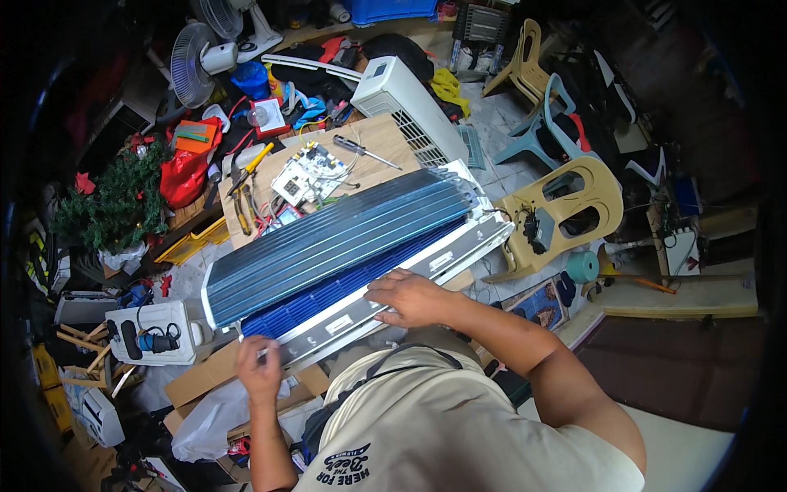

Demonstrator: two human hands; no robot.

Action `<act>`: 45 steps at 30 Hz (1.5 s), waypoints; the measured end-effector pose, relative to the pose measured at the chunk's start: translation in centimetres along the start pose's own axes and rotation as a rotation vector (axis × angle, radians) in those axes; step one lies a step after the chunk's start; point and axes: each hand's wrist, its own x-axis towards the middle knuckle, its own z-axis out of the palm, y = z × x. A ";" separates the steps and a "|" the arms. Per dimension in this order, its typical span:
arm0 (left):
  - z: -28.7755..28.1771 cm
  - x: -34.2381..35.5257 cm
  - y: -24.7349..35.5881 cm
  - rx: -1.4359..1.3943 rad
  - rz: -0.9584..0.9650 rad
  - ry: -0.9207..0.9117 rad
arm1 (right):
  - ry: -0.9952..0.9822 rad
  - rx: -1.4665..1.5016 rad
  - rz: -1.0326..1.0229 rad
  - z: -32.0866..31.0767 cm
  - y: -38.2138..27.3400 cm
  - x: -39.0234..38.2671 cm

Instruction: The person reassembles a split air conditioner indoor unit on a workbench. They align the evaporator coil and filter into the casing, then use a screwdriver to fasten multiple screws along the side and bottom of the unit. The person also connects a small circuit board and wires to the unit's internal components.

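An opened air conditioner indoor unit (443, 261) lies slantwise before me, its finned dark coil (336, 242) on the far side. Between coil and white front frame runs a long blue blower wheel (328, 291). My right hand (410, 297) is bent over the frame's near edge around the middle, its fingertips by the blower wheel and its thumb lower on the frame. At the unit's left end is my left hand (259, 369), fingers curled together close to the corner. Whatever it pinches is too small to make out.
Beyond the unit, a wooden board (377, 139) bears a circuit board (310, 174), a screwdriver (365, 152) and pliers (243, 209). A white outdoor unit (410, 107) stands behind. Right of me is a beige plastic chair (566, 215); at left, a white case (152, 332) with a power tool.
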 end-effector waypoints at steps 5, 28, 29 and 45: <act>9.0 0.5 7.9 0.139 0.212 -0.257 | -0.013 0.112 -0.005 -3.9 4.1 -3.8; 17.4 2.3 9.8 0.537 0.073 -0.155 | -0.075 -0.211 0.574 -7.1 31.4 27.4; 17.4 2.4 9.8 0.534 0.069 -0.154 | -0.104 -0.205 0.593 -6.6 31.8 28.2; 17.4 2.0 9.1 0.498 0.103 -0.217 | 0.557 0.134 0.199 -21.8 22.8 15.5</act>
